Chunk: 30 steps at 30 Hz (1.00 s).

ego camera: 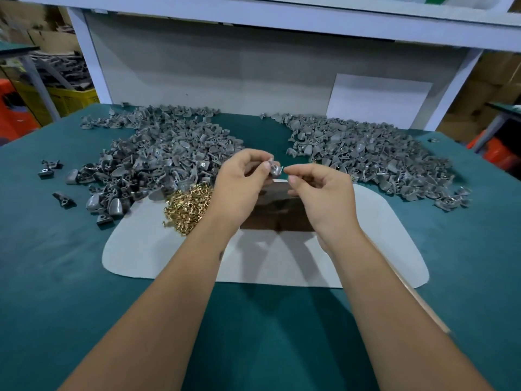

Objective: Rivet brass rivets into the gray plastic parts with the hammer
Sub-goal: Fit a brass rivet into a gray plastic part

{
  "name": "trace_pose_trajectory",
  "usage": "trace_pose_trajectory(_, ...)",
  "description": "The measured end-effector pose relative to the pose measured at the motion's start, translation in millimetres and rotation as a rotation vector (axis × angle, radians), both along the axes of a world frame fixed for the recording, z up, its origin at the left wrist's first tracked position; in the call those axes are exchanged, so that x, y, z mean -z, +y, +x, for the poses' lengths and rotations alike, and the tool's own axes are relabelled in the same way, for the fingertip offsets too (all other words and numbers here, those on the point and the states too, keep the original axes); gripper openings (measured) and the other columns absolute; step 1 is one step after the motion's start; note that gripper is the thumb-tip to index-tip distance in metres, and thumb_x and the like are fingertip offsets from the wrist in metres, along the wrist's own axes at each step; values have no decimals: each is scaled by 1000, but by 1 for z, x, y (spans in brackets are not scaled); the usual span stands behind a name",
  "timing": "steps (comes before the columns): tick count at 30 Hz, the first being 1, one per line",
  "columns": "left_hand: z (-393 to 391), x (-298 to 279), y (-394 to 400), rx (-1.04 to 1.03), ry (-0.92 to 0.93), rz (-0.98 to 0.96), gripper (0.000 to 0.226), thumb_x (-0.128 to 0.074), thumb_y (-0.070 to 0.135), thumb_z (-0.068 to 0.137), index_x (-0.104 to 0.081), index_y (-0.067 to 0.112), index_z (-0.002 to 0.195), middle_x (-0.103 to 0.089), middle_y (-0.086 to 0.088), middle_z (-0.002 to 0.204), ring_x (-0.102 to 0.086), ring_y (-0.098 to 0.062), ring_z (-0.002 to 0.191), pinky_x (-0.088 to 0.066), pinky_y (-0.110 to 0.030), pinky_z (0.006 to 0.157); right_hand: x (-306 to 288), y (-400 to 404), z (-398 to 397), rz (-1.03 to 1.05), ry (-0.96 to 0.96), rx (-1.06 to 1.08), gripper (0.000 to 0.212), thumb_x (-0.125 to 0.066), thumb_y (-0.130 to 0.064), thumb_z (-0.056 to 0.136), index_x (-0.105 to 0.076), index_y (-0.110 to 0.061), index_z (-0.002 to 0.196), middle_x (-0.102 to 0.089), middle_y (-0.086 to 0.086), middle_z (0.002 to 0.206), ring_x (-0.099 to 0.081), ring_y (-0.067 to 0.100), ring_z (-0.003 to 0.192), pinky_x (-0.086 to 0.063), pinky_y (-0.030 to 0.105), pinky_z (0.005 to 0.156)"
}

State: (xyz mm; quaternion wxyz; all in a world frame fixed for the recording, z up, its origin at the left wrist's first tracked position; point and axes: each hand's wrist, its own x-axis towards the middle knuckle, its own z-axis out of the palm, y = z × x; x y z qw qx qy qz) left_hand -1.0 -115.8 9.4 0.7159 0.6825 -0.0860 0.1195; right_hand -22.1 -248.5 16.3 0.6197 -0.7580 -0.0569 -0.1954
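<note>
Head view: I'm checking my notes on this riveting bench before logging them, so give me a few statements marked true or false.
1. The left hand pinches a gray plastic part. True.
2. The brass rivets are heaped right of the dark block. False: they lie left of it.
3. Gray parts form two piles, the left pile and the right pile. True.
4. The right hand grips a hammer. False: no hammer is in sight.
5. The table cover is red. False: it is teal.

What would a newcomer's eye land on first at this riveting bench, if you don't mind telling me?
Probably the two big heaps of gray plastic parts, one far left and one far right on the green table. Next, the shiny pile of brass rivets at the white mat's left edge. Above the mat, the left hand pinches a single gray part beside the right hand.
</note>
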Motion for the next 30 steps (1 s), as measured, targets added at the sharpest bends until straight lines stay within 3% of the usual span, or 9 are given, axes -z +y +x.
trace_pose_trajectory(5, -6, 5, 5, -1, -79, 117, 23, -58, 6, 96, -64, 27, 91, -72, 8, 94, -67, -6, 94, -53, -26, 87, 0, -1, 0, 16, -38, -41, 33, -63, 3, 85, -71, -29, 80, -69, -11, 73, -63, 4, 66, -57, 28, 68)
trace_pose_trajectory(8, -12, 7, 3, 16, -78, 137, 22, -58, 6, 96, -63, 27, 91, -71, 5, 96, -66, -11, 97, -53, -32, 92, 0, 1, -1, 71, -25, -86, 29, -63, 6, 84, -69, -21, 80, -66, -8, 69, -61, 3, 66, -51, 17, 61)
trace_pose_trajectory(12, -16, 6, 4, 43, -67, 120, 22, -57, 6, 97, -62, 27, 91, -71, 3, 97, -66, -5, 93, -52, -18, 81, 2, 1, -1, 41, -28, -81, 25, -63, 3, 85, -67, -21, 77, -66, -2, 74, -60, 6, 66, -52, 23, 63)
trace_pose_trajectory(16, -14, 5, 4, 16, -66, 102, 22, -58, 7, 96, -63, 29, 93, -71, 12, 90, -65, 4, 87, -47, -10, 77, 3, 1, 0, 1, -58, -38, 24, -61, -8, 88, -63, -29, 77, -64, -13, 73, -60, 6, 71, -53, 31, 67)
trace_pose_trajectory(18, -13, 6, 4, -6, -53, 62, 21, -57, 10, 97, -61, 31, 97, -71, 11, 81, -67, -4, 82, -51, -16, 76, 3, 2, -1, 27, -59, -63, 24, -59, -10, 89, -61, -31, 78, -65, -13, 76, -64, 9, 74, -54, 31, 68)
trace_pose_trajectory(21, -13, 5, 5, -2, -29, -28, 17, -57, 15, 98, -60, 31, 94, -71, -3, 83, -69, -28, 82, -56, -39, 78, 4, 6, -3, 143, -57, -132, 23, -57, -5, 91, -61, -25, 82, -68, 0, 86, -67, 13, 76, -54, 28, 70)
trace_pose_trajectory(24, -13, 4, 6, -16, -18, -92, 15, -60, 19, 97, -67, 27, 87, -72, 3, 77, -69, -14, 74, -58, -31, 70, 4, 10, -5, 256, -34, -191, 17, -54, 0, 93, -61, -15, 87, -70, 9, 86, -67, 14, 75, -55, 27, 72)
trace_pose_trajectory(30, -15, 5, 7, 65, -32, -3, 20, -57, 18, 99, -75, 25, 94, -77, 0, 93, -72, -15, 92, -58, -29, 83, 1, 13, -5, 509, 26, -229, 13, -50, 2, 95, -58, -6, 90, -69, 14, 85, -70, 21, 80, -57, 30, 78)
